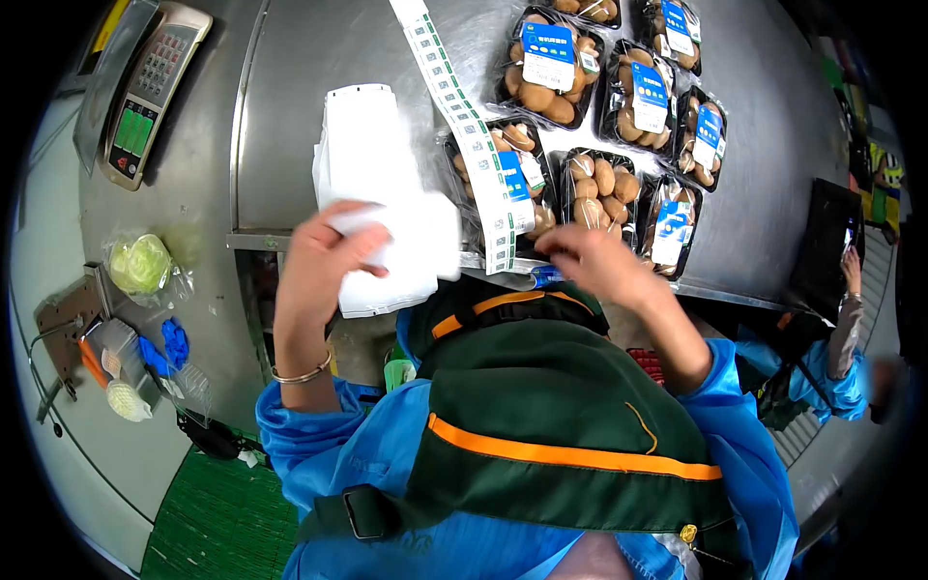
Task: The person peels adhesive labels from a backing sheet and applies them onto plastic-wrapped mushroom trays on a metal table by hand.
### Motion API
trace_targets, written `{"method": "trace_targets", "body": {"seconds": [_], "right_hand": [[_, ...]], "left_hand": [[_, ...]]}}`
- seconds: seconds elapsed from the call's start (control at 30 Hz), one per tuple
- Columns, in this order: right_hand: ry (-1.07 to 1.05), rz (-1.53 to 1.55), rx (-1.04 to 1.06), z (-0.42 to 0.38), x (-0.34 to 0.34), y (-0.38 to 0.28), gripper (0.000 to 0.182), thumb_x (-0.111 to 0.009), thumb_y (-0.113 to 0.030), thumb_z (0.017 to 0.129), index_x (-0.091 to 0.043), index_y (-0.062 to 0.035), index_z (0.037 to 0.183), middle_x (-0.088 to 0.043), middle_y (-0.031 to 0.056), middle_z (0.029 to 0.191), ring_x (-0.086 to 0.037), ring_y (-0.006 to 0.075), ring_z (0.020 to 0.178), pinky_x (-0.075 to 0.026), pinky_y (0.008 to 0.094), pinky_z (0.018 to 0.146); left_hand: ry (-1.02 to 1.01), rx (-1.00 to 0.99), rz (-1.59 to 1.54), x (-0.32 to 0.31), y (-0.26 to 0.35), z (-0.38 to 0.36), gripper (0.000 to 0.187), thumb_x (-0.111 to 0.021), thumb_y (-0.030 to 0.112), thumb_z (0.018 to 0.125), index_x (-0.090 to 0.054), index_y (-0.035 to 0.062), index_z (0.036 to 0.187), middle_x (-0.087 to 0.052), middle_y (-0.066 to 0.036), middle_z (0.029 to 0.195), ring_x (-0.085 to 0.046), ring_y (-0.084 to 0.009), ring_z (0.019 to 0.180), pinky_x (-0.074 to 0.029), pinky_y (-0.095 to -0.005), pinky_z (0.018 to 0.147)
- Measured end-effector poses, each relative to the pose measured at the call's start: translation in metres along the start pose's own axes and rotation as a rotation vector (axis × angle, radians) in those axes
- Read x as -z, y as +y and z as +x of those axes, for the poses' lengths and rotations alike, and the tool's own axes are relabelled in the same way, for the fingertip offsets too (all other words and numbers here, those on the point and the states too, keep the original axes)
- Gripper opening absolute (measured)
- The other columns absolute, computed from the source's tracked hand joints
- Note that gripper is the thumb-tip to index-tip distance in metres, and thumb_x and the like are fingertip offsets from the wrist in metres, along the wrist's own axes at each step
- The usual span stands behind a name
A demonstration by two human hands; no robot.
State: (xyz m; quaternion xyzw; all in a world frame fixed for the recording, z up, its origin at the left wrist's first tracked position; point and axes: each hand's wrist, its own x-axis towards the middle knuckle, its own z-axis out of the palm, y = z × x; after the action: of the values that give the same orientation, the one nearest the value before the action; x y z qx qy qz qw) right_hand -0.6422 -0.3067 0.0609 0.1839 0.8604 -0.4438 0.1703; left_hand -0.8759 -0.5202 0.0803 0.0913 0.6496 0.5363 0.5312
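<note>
On the steel table (754,208), left of centre: white sheets (362,145) in an uneven pile, reaching to the near edge.
Left hand (338,253): reaches over the pile from the near left, with thumb and fingers around the edge of a blurred white piece (420,232); wears a metal bangle (302,378) at the wrist.
Right hand (596,263): hovers at the near edge, fingers bent and fairly narrow, just beside the near middle tray; cannot tell whether pinching anything.
Label strip (461,121): runs from the far edge to the near edge, right of the pile, crossing the left part of one tray; ends between both hands.
Mushroom trays (604,184): stand right of the pile in staggered rows, wrapped in clear film; mostly bear blue-and-white labels.
Blue item (547,276): lies at the near edge, close to the right hand; too hidden to name.
Keypad device (159,82): sits far left, with green panels.
Lettuce (138,263): lies left, in clear plastic.
Co-worker's hand (852,271): shows at the right, beside something black.
</note>
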Motion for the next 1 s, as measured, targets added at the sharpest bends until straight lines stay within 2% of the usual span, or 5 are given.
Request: {"method": "trace_targets", "body": {"seconds": [0.13,0.4,0.53,0.6,1.0], "right_hand": [[0.005,-0.236,-0.166,-0.024,-0.030,0.000,0.029,-0.052,-0.002,0.078,-0.057,-0.0054,0.106,-0.055,0.0112,0.116,-0.057,0.0286,0.098,-0.048,0.0379,0.080],[0.364,-0.143,-0.265,-0.027,-0.021,0.031,0.033,-0.055,0.000,0.077,-0.057,-0.0063,0.109,-0.056,0.0091,0.115,-0.058,0.0289,0.096,-0.050,0.0346,0.078],[0.407,0.090,-0.199,-0.012,-0.022,0.010,0.026,-0.059,-0.006,0.080,-0.059,-0.0040,0.105,-0.058,0.0127,0.106,-0.060,0.0256,0.075,-0.050,0.0310,0.066],[0.358,0.245,-0.292,0.003,-0.021,-0.001,0.025,-0.060,-0.008,0.079,-0.059,-0.0021,0.104,-0.058,0.0138,0.102,-0.060,0.0249,0.075,-0.050,0.0304,0.065],[0.456,0.112,-0.298,0.028,-0.054,0.003,0.029,-0.068,-0.014,0.074,-0.052,-0.0044,0.097,-0.055,0.0100,0.091,-0.059,0.0253,0.075,-0.049,0.0357,0.065]], "left_hand": [[-0.440,-0.123,0.518,-0.056,-0.061,0.011,0.021,-0.062,0.013,0.081,-0.060,0.0007,0.098,-0.061,-0.015,0.107,-0.063,-0.0211,0.086,-0.050,-0.0314,0.071],[0.019,-0.040,-0.109,-0.056,-0.055,0.012,0.023,-0.063,0.011,0.083,-0.057,0.0000,0.103,-0.064,-0.009,0.085,-0.061,-0.0122,0.069,-0.050,-0.0252,0.065],[0.591,-0.522,0.900,0.054,-0.035,-0.004,0.024,-0.064,0.009,0.082,-0.056,0.0001,0.103,-0.062,-0.008,0.091,-0.059,-0.0123,0.079,-0.048,-0.0226,0.072],[0.589,-0.411,0.467,0.046,-0.009,-0.022,0.022,-0.062,0.005,0.081,-0.057,0.0010,0.102,-0.061,-0.008,0.095,-0.056,-0.0119,0.086,-0.046,-0.0226,0.075],[-0.203,-0.127,0.264,-0.059,-0.027,0.012,0.019,-0.054,0.004,0.079,-0.058,-0.0006,0.097,-0.062,-0.007,0.085,-0.057,-0.0135,0.085,-0.043,-0.0242,0.075]]}}
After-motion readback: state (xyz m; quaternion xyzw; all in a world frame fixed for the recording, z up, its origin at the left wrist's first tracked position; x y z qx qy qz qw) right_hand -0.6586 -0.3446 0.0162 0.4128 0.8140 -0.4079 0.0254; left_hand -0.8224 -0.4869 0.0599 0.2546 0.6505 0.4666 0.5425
